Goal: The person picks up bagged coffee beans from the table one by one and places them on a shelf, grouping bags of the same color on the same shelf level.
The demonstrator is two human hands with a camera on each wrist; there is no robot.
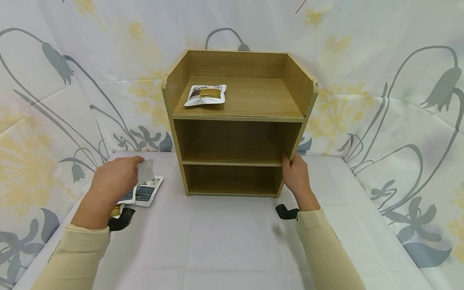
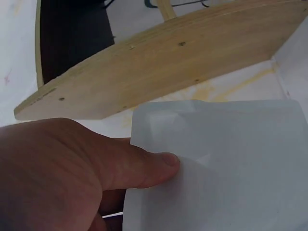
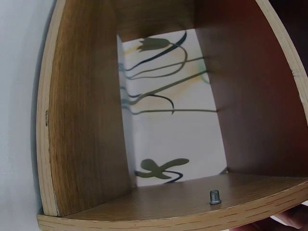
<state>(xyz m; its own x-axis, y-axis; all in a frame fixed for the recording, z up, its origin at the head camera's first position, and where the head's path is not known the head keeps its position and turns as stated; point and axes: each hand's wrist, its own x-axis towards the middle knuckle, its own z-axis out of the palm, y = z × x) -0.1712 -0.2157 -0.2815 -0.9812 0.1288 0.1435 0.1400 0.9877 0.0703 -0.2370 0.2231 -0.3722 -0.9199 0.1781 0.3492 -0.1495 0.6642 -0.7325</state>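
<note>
We hold a pale pouch pinched in our left hand, thumb pressed on its blank face, just above the worktop and to the left of the wooden shelf unit. Our right hand grips the front edge of the unit's right side panel at the level of the middle board, fingers curled round the wood.

The relation that matters: the pouch lies left of and lower than the unit's open front, with the left side panel close beside it in the left wrist view. The unit's compartments open toward us, so any way in runs rightward and away from us. The left hand is the nearer one to the pouch; the right is well apart from it, across the full width of the unit.

The pouch's long axis we cannot tell, as the hand covers part of it.

Two more pouches lie flat on the worktop under the left hand, and one pouch rests on the top board, toward its left side.
</note>
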